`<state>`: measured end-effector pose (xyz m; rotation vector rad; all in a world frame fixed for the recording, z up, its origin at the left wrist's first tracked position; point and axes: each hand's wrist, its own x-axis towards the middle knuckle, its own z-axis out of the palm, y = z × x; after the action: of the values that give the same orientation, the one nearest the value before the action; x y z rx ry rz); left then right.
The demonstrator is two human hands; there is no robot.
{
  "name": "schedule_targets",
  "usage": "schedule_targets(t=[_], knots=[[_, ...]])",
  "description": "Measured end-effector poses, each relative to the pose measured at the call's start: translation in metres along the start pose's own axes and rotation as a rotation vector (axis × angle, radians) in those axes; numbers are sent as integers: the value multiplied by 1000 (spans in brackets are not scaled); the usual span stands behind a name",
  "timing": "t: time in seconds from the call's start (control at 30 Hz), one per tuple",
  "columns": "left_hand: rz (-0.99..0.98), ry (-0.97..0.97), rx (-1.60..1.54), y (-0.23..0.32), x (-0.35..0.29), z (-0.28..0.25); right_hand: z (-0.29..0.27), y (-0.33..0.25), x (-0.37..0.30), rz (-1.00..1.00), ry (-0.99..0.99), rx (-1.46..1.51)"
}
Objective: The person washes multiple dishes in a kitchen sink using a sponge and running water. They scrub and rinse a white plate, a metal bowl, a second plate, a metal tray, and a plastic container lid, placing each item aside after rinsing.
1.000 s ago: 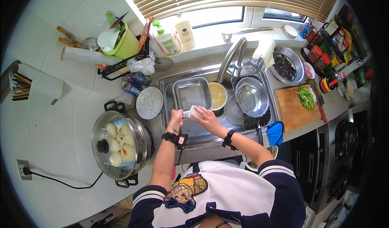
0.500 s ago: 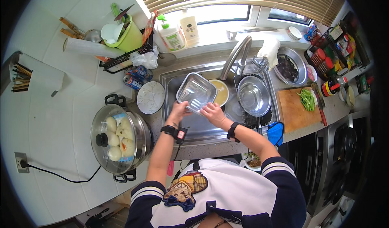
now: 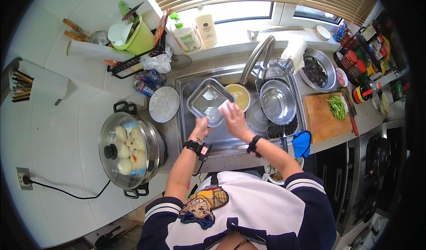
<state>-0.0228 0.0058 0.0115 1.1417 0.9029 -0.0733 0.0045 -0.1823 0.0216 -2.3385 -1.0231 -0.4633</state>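
Note:
Over the left part of the steel sink [image 3: 182, 130], my left hand [image 3: 202, 126] grips the near edge of a square, shiny container [image 3: 208, 94], tilted with its inside showing. Whether it is glass or metal I cannot tell. My right hand [image 3: 235, 119] is at the container's right side, fingers closed on a small white sponge-like pad [image 3: 224, 107] that touches the rim. Just beyond my right hand, a round bowl of cloudy yellowish liquid [image 3: 241, 97] stands in the sink. To its right is a round metal basin [image 3: 278, 103], below the curved faucet [image 3: 259, 57].
A lidded steamer with buns [image 3: 133, 148] and a patterned plate [image 3: 164, 104] stand left of the sink. On the right lie a cutting board [image 3: 317, 123] with chopped greens [image 3: 337, 107] and a red-handled knife [image 3: 353, 123]. Behind it sits a bowl of dark food [image 3: 316, 72].
My right hand has let go of the container's near rim and now holds a white pad against its right side. The container has shifted slightly left.

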Motion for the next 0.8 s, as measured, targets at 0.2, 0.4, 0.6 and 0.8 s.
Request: schedule_targets(t=[0.2,0.4,0.6,0.8], knots=[[-51,-7,-39,-4,11,-5,-3,-1,-5,-87,33,107],[-131,-143,-212,-6,12,-1,-3,8,-2,37,75,68],[-109,-103,-17,-4,11,-3,-7,-3,-3,-82,100,127],[-144,-179,-222,-8,9,-3,-15,0,1,-20,112,72]])
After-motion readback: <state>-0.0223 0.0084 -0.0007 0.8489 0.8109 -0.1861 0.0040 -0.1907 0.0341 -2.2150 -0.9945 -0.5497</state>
